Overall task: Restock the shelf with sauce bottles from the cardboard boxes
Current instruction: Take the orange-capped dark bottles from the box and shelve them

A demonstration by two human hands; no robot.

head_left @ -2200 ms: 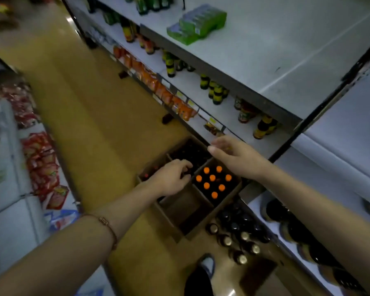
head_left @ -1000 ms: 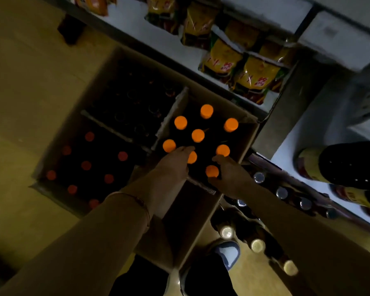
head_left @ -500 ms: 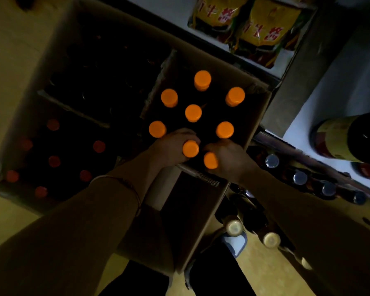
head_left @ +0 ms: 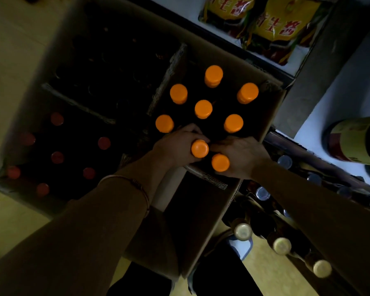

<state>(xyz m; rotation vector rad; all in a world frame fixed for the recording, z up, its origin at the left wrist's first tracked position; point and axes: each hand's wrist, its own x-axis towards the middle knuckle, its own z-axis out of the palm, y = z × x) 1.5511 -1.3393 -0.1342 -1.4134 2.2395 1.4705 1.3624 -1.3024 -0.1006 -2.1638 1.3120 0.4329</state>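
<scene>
Crouching in close over the cardboard box (head_left: pixel 271 116) was the big change, since a couple of seconds earlier we were standing back with both arms only reaching toward it and the shelving filling most of the view. By this moment we had each hand down in the near row: our left hand (head_left: pixel 177 148) was curled round the neck of one orange-capped sauce bottle (head_left: pixel 199 148), and our right hand (head_left: pixel 241 157) was wrapped the same way round the orange-capped bottle beside it (head_left: pixel 220 162). Compared with half a second before, both caps looked a touch higher and nearer us, so we'd guess the lift had started, though both bottles were pretty much still inside the box. Six more orange caps (head_left: pixel 203 108) stood behind them, so that box had plenty left, and the neighbouring red-capped bottles (head_left: pixel 104 143) looked untouched, meaning the restock was nowhere near done. As for writing, honestly not much: the yellow packets (head_left: pixel 286 26) on the low shelf (head_left: pixel 348 86) carried big red Chinese characters that we could see but wouldn't swear to reading, and the large dark bottle (head_left: pixel 355 142) lying on the shelf at the right had a yellow label too blurred to make out. Nothing readable on the sauce bottles themselves, since only caps showed.
</scene>
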